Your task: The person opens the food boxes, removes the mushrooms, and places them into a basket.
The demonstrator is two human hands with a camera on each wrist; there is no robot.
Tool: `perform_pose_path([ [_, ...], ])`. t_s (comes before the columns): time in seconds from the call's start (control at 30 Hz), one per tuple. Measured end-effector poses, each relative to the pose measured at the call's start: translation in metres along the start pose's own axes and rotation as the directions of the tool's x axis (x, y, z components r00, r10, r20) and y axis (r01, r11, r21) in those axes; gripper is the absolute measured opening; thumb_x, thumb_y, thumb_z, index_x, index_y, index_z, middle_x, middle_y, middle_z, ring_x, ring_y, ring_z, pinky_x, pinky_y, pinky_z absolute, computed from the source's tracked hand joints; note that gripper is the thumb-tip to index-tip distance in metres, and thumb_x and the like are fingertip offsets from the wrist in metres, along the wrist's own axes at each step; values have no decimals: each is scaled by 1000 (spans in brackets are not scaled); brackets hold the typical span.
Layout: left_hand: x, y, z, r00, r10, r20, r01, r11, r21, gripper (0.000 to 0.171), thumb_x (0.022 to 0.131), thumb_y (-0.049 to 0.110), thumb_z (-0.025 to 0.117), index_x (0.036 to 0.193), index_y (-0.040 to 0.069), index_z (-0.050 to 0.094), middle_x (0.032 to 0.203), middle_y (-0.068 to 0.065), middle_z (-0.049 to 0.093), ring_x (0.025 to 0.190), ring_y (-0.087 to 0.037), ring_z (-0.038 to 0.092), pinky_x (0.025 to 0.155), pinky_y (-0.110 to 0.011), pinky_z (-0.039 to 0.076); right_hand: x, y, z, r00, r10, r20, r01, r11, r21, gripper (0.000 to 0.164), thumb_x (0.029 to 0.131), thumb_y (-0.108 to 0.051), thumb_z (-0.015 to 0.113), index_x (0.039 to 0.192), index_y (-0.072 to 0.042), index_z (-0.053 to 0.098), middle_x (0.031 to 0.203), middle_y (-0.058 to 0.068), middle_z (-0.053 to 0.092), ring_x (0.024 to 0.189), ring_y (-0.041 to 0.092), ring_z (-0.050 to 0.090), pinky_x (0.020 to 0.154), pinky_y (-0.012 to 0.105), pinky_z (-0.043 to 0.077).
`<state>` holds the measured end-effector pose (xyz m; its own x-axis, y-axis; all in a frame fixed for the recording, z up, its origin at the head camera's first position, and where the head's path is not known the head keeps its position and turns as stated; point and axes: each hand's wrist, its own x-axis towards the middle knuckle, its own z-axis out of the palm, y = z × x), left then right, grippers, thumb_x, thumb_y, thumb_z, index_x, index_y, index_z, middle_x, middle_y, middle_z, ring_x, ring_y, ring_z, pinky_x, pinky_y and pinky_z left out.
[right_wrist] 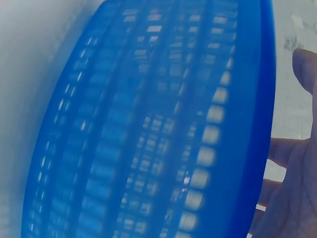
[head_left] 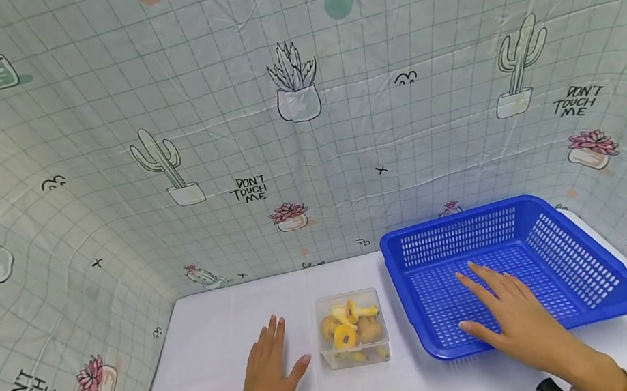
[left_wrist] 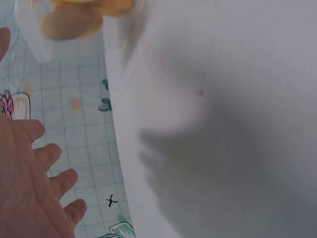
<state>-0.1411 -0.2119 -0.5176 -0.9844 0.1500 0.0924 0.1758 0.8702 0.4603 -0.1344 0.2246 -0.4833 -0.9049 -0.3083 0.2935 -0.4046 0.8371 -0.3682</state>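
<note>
My left hand [head_left: 267, 373] is over the white table, left of a small clear plastic box [head_left: 335, 359], fingers straight and thumb spread toward it. The box holds several yellow and brownish pieces [head_left: 345, 337], one with a hole in it. In the left wrist view the palm [left_wrist: 25, 183] faces the camera, holding nothing, and a corner of the box shows at the top. My right hand [head_left: 518, 324] hovers at the near side of a blue perforated plastic basket [head_left: 607, 312], fingers spread. In the right wrist view its fingers [right_wrist: 285, 148] overlap the basket's edge.
The basket stands on the right of the white table [head_left: 200, 339], with the clear box to its left. A grid-patterned cloth [head_left: 216, 135] with cactus prints hangs behind the table and along both sides.
</note>
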Motion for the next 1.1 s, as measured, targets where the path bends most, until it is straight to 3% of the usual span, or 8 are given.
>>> perform_pose_path([
  [0.4,-4,12,20,999,12,-33,-15,995,-104,85,100,46,68,163,1,34,170,-19,33,153,-47,35,120,-69,32,7,-38,17,999,-40,-8,41,999,26,73,98,-47,74,157,-12,50,162,19,44,146,47,41,119,71,29],
  [0.57,-5,20,28,999,-10,-41,2,982,-191,87,99,47,71,164,2,33,167,-20,36,151,-46,38,120,-67,35,10,-52,25,997,-71,-33,71,997,15,72,96,-45,77,155,-11,53,158,18,49,143,45,47,117,69,33],
  [0.83,-7,33,37,996,-85,-27,69,928,-367,90,97,48,75,164,6,33,164,-23,39,150,-50,38,116,-72,35,17,-71,36,988,-127,-86,129,992,16,71,90,-36,84,150,-8,58,152,17,55,137,43,53,115,66,39],
  [1.1,-3,41,48,995,-74,-72,27,860,-509,88,97,41,77,161,0,32,162,-23,40,143,-46,47,112,-64,45,26,-89,45,975,-172,-144,175,984,11,69,82,-31,92,141,-6,64,144,15,62,130,37,59,111,62,46],
])
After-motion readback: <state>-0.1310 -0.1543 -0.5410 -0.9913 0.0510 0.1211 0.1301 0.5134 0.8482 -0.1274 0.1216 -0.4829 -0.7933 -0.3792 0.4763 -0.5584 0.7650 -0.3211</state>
